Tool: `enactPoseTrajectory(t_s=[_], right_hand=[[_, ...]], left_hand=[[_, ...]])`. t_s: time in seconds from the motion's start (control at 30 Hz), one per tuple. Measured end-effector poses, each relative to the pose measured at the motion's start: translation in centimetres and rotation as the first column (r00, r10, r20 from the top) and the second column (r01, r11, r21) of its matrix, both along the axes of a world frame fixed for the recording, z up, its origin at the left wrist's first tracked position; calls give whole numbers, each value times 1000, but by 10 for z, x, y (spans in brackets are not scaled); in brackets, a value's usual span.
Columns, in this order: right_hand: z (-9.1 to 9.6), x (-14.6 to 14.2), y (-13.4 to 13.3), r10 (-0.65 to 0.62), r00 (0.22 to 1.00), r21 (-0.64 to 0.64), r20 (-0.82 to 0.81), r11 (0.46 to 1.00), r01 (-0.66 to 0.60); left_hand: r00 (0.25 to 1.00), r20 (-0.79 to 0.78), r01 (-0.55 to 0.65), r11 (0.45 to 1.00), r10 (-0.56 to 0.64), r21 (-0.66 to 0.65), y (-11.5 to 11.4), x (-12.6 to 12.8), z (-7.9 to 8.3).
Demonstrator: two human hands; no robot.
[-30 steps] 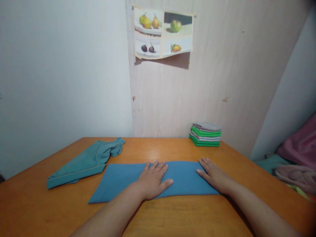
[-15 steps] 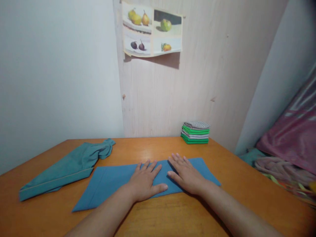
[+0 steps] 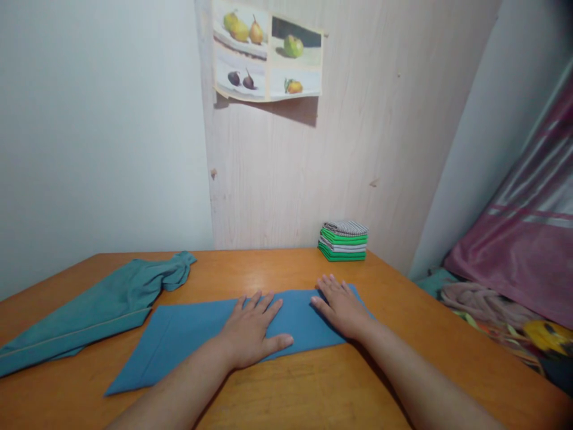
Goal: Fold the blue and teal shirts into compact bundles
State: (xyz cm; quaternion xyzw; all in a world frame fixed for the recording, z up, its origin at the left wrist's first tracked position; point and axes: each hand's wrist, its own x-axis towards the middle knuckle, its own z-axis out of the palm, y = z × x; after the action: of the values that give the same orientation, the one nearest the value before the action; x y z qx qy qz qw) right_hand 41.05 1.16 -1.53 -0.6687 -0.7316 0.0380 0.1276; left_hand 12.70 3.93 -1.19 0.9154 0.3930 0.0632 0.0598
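A long blue folded cloth (image 3: 192,325) lies flat across the table in front of me, a seam line running near its left end. My left hand (image 3: 250,334) rests palm down on its middle, fingers spread and thumb pointing right. Toward the cloth's right end, my right hand (image 3: 342,307) also lies flat with fingers apart, covering part of that end. Neither hand grips anything. To the left is a teal garment (image 3: 107,304), laid lengthwise, with a pale stitched line and a bunched far end.
At the table's far right corner stands a stack of folded cloths (image 3: 344,242), green, white and striped. The orange-brown table (image 3: 286,394) meets a wall with a fruit picture (image 3: 268,54). Beyond its right edge are a pink curtain (image 3: 505,251) and heaped fabrics (image 3: 487,304).
My right hand has slid right along the blue cloth, widening the distance from my left hand. The whole view has shifted, so the table and wall things appear farther left.
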Motion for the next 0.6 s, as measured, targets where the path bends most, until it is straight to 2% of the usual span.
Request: enactPoseTrajectory(t_s=[0.1, 0.2, 0.47, 0.6], right_hand=[[-9, 20, 6, -105, 994, -31, 25, 994, 105], [-16, 30, 10, -113, 993, -72, 39, 991, 115], [-23, 32, 14, -126, 987, -76, 95, 988, 133], [-26, 29, 16, -158, 974, 2, 162, 987, 160]], left_hand=[[1000, 6, 5, 1000, -5, 2, 1, 0, -2], [1000, 4, 7, 1000, -7, -2, 3, 0, -4], [1000, 17, 1, 1000, -1, -18, 0, 2, -2], [999, 26, -17, 999, 18, -45, -5, 3, 0]])
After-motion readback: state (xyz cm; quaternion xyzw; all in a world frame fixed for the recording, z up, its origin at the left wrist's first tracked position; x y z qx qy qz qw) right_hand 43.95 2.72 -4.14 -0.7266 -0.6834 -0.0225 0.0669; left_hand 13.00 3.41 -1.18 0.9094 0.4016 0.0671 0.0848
